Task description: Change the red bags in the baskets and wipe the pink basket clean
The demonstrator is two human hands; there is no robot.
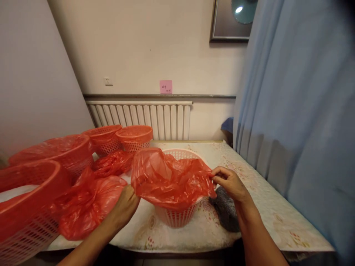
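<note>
In front of me stands a pale pink plastic basket (177, 218) with slatted sides. A thin red plastic bag (169, 181) is spread over its mouth and hangs over the near rim, while the far rim shows bare. My left hand (128, 201) is closed on the bag's left edge, its fingertips mostly hidden. On the other side, my right hand (229, 181) pinches the bag's right edge between thumb and fingers. A dark grey crumpled cloth-like thing (226, 210) lies on the table beneath my right wrist.
Several baskets lined with red bags, among them a near one (33, 207) and a far one (135, 135), crowd the left side. Loose red bags (94, 203) lie between them and me. A floral tablecloth (266, 207) covers the table. Right of it hangs a blue curtain (299, 111).
</note>
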